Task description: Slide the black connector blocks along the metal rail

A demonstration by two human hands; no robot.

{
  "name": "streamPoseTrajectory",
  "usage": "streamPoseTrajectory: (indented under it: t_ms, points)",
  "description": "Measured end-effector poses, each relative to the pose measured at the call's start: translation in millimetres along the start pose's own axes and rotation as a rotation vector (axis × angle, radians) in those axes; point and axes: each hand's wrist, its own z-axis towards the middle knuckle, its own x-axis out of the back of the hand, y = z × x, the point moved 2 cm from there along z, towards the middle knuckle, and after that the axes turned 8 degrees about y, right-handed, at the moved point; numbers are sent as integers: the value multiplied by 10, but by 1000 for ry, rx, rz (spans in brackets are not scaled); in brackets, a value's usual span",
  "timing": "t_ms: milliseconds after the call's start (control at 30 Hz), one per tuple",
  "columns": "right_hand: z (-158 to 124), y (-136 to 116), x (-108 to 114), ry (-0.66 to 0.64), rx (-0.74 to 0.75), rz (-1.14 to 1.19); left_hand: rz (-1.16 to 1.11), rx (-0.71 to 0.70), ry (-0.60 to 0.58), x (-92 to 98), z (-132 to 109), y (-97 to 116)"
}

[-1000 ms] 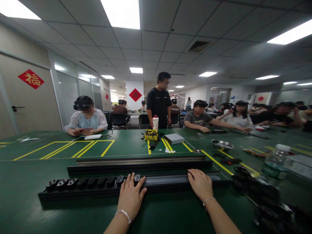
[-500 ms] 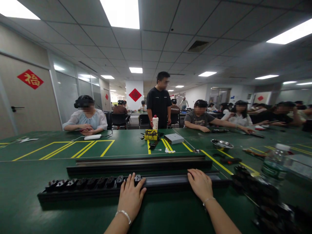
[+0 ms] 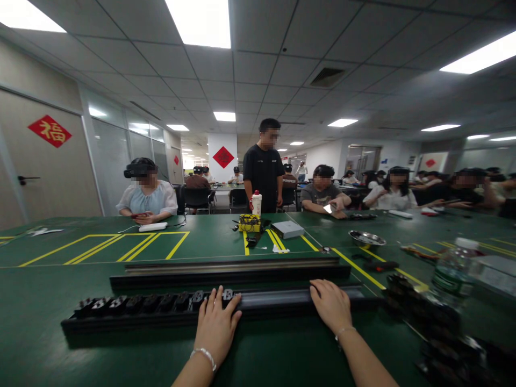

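Steel bowl point(image 3: 367, 242), clear bottle point(image 3: 452, 275), grey box point(image 3: 287, 230)

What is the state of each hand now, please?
Left hand: open, spread over the black modules.
Right hand: open, resting on the near black rail.
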Motion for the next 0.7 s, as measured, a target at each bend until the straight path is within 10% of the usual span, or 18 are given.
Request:
streamPoseTrajectory:
  t_ms: [700]
  points:
    - [-1, -27, 48, -8, 3, -11, -9, 10, -12, 25, -6, 12]
